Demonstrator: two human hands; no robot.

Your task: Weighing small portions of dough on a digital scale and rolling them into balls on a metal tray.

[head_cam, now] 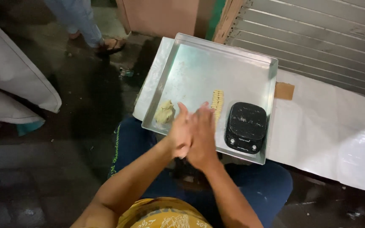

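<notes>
On the metal tray (pixel 199 63), a black digital scale (pixel 246 126), a dough-piece row (pixel 218 101) and a pale dough lump (pixel 164 112) flank the left hand (pixel 179 133) and right hand (pixel 201 137), pressed palm-to-palm, contents not visible.

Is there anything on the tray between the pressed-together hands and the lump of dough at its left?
Nothing visible. The left hand and right hand are pressed palm to palm over the metal tray's near edge. The dough lump lies just left of them, only bare tray between. The black scale sits on the other side.
</notes>
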